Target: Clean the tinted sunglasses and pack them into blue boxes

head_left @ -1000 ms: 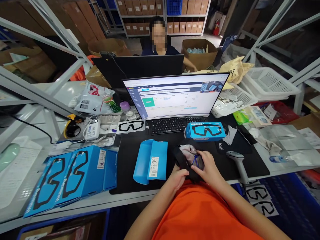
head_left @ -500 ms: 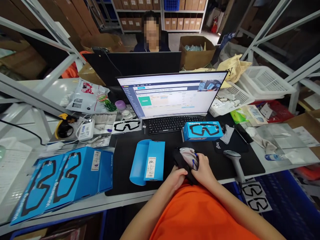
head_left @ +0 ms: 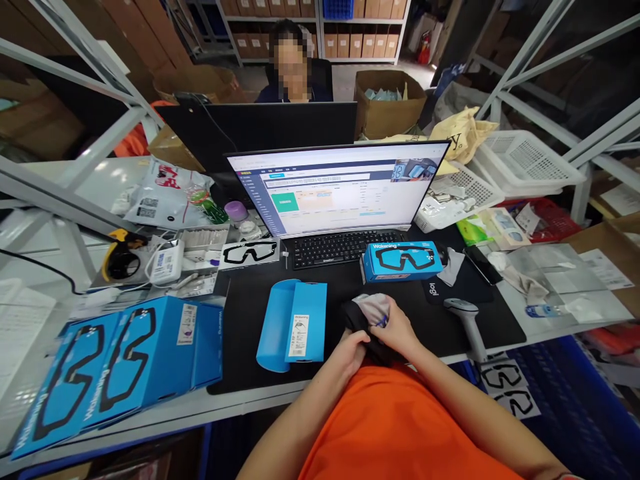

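Note:
Close to my body, at the desk's front edge, I hold a black case [head_left: 355, 316] whose full shape is partly hidden by my hands. My left hand [head_left: 353, 349] is closed on its near side, thumb on top. A grey drawstring pouch [head_left: 370, 305] with a bit of blue cord bulges out of the case. The fingers of my right hand [head_left: 399, 327] are closed on the pouch's right side. Left of my hands lies an open blue box [head_left: 313, 300] with a white label. Beyond them a blue Wakening box [head_left: 403, 261] stands before the keyboard [head_left: 325, 249].
Two blue boxes [head_left: 143, 360] stand at the left. A barcode scanner [head_left: 467, 320] and a phone [head_left: 484, 265] lie to the right. A lit monitor [head_left: 335, 193] stands behind the keyboard. White baskets [head_left: 530, 163] sit at the far right. Across the desk sits another person [head_left: 293, 67].
My right hand has moved up over the grey pouch, covering more of it and its blue cord. My left hand stays on the black case. The view has shifted slightly.

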`<state>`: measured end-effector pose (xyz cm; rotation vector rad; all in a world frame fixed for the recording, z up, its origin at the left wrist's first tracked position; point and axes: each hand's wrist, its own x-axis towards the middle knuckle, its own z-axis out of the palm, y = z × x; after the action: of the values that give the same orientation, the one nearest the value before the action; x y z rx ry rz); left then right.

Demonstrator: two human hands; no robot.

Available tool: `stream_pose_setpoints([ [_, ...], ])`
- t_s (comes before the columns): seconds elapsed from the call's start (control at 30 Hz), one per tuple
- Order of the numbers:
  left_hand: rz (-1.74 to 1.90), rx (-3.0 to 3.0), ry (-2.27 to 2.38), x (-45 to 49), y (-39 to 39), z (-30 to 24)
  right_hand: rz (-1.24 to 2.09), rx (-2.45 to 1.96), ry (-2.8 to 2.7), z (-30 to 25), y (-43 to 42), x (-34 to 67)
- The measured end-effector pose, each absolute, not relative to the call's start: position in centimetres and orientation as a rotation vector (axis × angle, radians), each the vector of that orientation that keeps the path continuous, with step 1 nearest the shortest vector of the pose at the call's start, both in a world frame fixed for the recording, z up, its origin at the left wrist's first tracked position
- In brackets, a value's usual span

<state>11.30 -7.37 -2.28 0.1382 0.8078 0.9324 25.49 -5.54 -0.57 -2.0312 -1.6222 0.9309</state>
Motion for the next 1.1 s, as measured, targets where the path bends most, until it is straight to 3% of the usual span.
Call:
stream_pose_setpoints([
  [0.3,0.810,0.004,0.950,10.4,-6.2,-5.5,1.016,-1.564,-1.019,-1.8,-6.7,25.8],
  [0.77,0.801,0.080,1.206,10.5,-5.6,-8.7,1.032,-1.410,-0.608,-1.3,-7.7,31.4],
  [0.87,0.805,0.172,1.236,10.8,-5.7,-8.5,0.877,-1.641,-0.788,-1.3,-7.7,33.4],
  [1.0,0.773,0.262,1.272,11.0,-5.6,-8.3,0.630,-2.197,-1.515,-2.5,-7.2,35.2],
  [1.1,0.733,0.315,1.279,10.9,-5.4,-8.3,0.512,-2.328,-1.739,-4.1,-6.4,35.0],
])
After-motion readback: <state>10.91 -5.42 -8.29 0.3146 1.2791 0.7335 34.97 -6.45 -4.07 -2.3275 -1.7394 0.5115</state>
